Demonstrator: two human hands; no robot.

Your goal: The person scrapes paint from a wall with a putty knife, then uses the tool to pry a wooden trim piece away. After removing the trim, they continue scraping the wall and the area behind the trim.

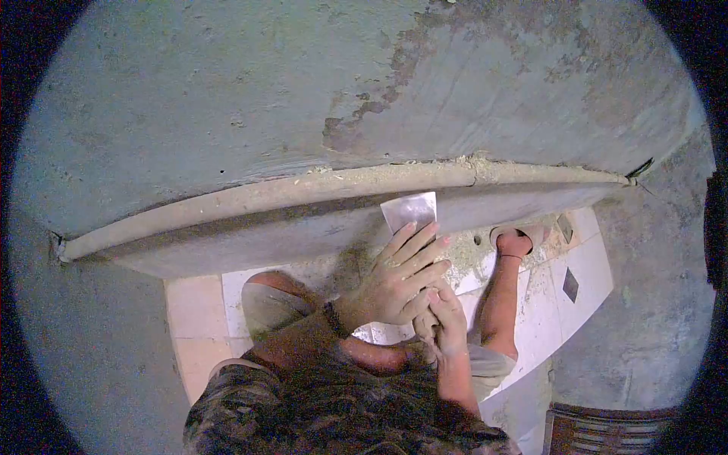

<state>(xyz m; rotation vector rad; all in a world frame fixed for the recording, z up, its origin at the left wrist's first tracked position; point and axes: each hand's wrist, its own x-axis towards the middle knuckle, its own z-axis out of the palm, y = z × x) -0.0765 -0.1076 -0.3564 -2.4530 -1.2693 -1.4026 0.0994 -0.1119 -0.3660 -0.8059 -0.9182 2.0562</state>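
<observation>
A scraper with a wide, shiny metal blade (412,208) points up at the wall, just below the pipe. My right hand (446,315) is closed, its fingers curled around what appears to be the scraper's handle, which is hidden by the hands. Across the lower blade and the handle lies my left hand (394,284), with its fingers stretched out and a dark band at the wrist. Along the wall runs a pale pipe (280,188), with crumbs of scraped material on top of it.
Worn grey-green paint covers the wall (227,98), with a bare, flaked patch (493,83) at upper right. Debris lies on the white floor tiles (538,311) around my bare foot (516,243). A brown slatted object (607,432) is at lower right.
</observation>
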